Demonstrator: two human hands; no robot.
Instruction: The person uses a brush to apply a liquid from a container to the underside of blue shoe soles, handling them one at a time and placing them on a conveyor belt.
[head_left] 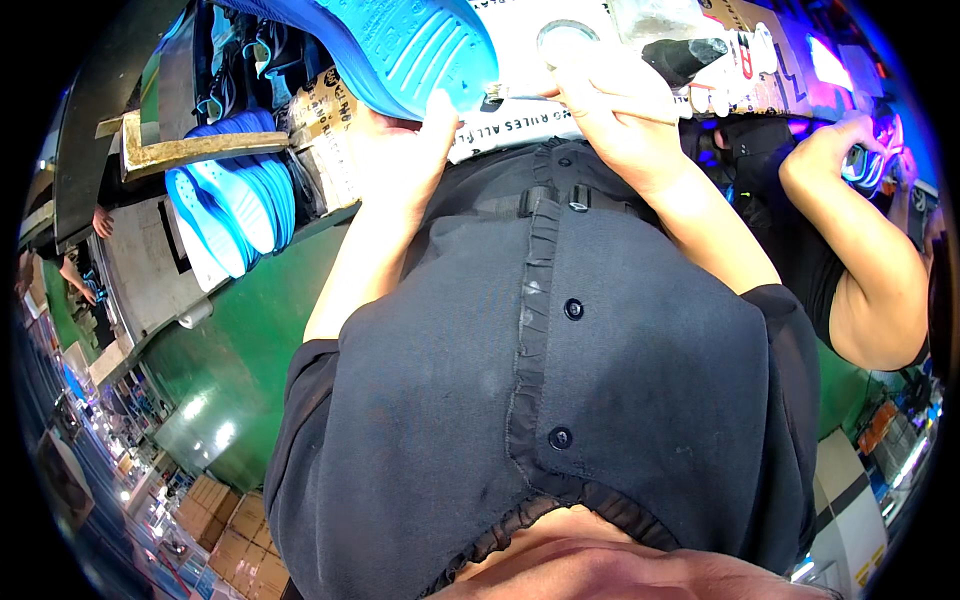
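A bright blue shoe sole [425,60] is tilted up at the top of the head view. My left hand [412,145] is closed round its near end, with the thumb over the edge. My right hand [625,120] pinches a slim brush [520,92]. The brush's dark tip is at the near right end of the sole, but I cannot tell whether it touches. Just beyond my right hand stands a round whitish dish [568,42]; its contents are unclear.
Several blue soles [235,205] stand stacked at the left, beside a wooden bar [205,150]. Dark shoe uppers [265,55] lie behind them. A black object [685,60] lies at the upper right. On the right, a co-worker's arm [850,230] reaches toward a shoe.
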